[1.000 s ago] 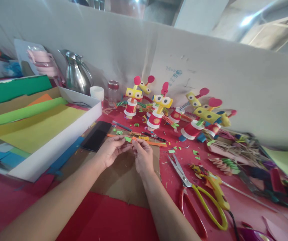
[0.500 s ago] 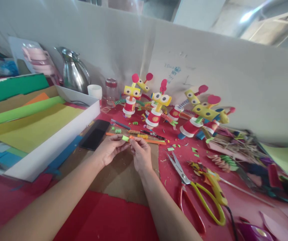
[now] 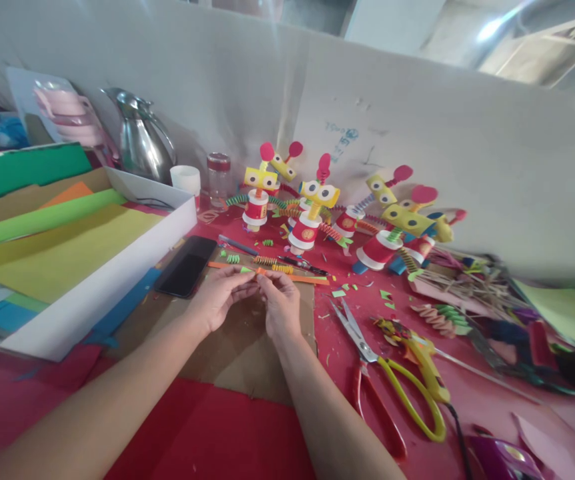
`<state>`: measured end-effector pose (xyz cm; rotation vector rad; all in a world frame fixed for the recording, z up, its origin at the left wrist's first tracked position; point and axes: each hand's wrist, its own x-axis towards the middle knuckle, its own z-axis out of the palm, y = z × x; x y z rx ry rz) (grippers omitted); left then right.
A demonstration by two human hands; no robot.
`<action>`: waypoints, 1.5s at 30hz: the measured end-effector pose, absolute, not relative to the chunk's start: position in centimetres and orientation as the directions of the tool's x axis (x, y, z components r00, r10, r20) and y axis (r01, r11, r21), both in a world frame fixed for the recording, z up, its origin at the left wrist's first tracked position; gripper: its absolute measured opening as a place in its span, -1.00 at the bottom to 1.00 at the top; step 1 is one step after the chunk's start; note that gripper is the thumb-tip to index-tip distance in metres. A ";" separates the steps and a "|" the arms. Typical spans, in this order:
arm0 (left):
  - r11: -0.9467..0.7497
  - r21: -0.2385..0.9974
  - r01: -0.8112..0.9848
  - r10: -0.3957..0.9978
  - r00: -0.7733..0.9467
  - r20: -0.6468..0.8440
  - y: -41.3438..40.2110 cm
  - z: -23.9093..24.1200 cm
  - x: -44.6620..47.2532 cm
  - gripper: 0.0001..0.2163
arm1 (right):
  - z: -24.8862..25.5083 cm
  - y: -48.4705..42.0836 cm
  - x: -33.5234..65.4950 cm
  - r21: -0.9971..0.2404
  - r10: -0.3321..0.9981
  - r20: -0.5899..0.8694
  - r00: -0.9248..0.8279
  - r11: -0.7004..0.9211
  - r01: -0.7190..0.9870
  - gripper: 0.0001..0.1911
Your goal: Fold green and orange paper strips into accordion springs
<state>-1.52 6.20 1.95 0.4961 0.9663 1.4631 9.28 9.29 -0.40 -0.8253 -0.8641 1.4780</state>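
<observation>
Small folded paper strip (image 3: 251,272), green w/ orange, pinched between both hands just above a brown cardboard sheet (image 3: 240,347) at the table centre. Left hand (image 3: 217,297) grips its left end w/ thumb and fingers closed on it; right hand (image 3: 280,303) grips the right end the same way, fingertips of both nearly touching. Strip is mostly hidden by the fingers — fold detail can't be made out.

Just behind the hands: a long orange paper strip (image 3: 307,279) lying flat, plus small coiled paper springs (image 3: 267,261) in orange and green. Black phone (image 3: 186,266) lies face up to the left of the hands, near the white tray (image 3: 117,280) that holds big sheets of yellow, green and brown paper.

To the right of the right hand: scissors w/ red and yellow handles (image 3: 382,380), blades open, on the red table (image 3: 207,433). Beside them a yellow glue gun (image 3: 425,363) w/ a black cord. Green paper scraps (image 3: 340,293) scattered between.

Further back — a row of paper-cup figures (image 3: 312,213) w/ yellow heads, googly eyes, red heart antennae, spring arms; some upright, those on the right tilted over. Behind-left: steel jug (image 3: 140,143), white cup (image 3: 186,180), small glass jar (image 3: 218,177), pink container (image 3: 70,113). White partition wall (image 3: 417,120) backs it all.
</observation>
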 end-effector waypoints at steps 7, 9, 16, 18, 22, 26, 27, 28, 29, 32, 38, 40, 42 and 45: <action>0.054 0.892 -0.449 0.946 -0.264 -0.190 6.1 2.1 -1.3 -0.89 | -0.8 9.0 9.2 -0.902 0.990 0.024 -0.136 -0.037 -0.431 -0.77; 0.046 0.907 -0.419 0.944 -0.280 -0.177 6.1 2.1 -1.2 -0.88 | -0.8 9.0 9.2 -0.904 0.990 0.026 -0.140 -0.036 -0.425 -0.77; 0.097 0.835 -0.541 0.951 -0.197 -0.238 6.2 2.1 -1.9 -0.96 | -0.4 9.3 9.2 -0.864 0.992 -0.032 -0.121 -0.089 -0.496 -0.82; 0.120 0.792 -0.598 0.947 -0.171 -0.273 6.4 2.0 -2.0 -0.93 | -0.3 9.4 9.3 -0.842 0.990 -0.058 -0.131 -0.119 -0.527 -0.84; 0.122 0.780 -0.614 0.944 -0.171 -0.283 6.5 1.5 -2.0 -0.88 | -0.1 9.4 9.4 -0.838 0.988 -0.065 -0.138 -0.129 -0.531 -0.84; 0.130 0.794 -0.594 0.945 -0.169 -0.280 6.6 1.2 -2.1 -0.90 | -0.2 9.3 9.3 -0.858 0.990 -0.042 -0.135 -0.105 -0.503 -0.84; 0.133 0.795 -0.592 0.946 -0.164 -0.280 6.6 1.1 -2.1 -0.91 | -0.2 9.3 9.2 -0.863 0.991 -0.037 -0.131 -0.098 -0.495 -0.83; 0.134 0.794 -0.593 0.946 -0.161 -0.280 6.6 1.1 -2.1 -0.91 | -0.3 9.2 9.2 -0.869 0.992 -0.033 -0.125 -0.090 -0.487 -0.83; 0.133 0.792 -0.596 0.947 -0.160 -0.280 6.5 1.2 -2.1 -0.92 | -0.3 9.2 9.2 -0.873 0.992 -0.029 -0.120 -0.083 -0.481 -0.82; 0.128 0.783 -0.609 0.943 -0.168 -0.286 6.4 1.4 -2.0 -0.91 | -0.3 9.2 9.2 -0.881 0.994 -0.021 -0.109 -0.070 -0.468 -0.81; 0.140 0.795 -0.590 0.940 -0.173 -0.293 6.4 1.5 -1.8 -0.92 | -0.5 9.1 9.0 -0.890 0.996 -0.010 -0.092 -0.051 -0.452 -0.83; 0.140 0.801 -0.582 0.940 -0.176 -0.292 6.5 1.3 -1.9 -0.92 | -0.6 9.1 8.9 -0.895 0.996 -0.013 -0.087 -0.050 -0.443 -0.83; 0.144 0.808 -0.571 0.938 -0.182 -0.296 6.5 1.3 -2.1 -0.92 | -0.5 9.0 8.9 -0.901 0.996 -0.015 -0.084 -0.050 -0.431 -0.84; 0.144 0.821 -0.552 0.935 -0.196 -0.296 6.6 1.3 -2.3 -0.90 | -0.5 8.9 8.9 -0.909 0.997 -0.009 -0.078 -0.041 -0.414 -0.83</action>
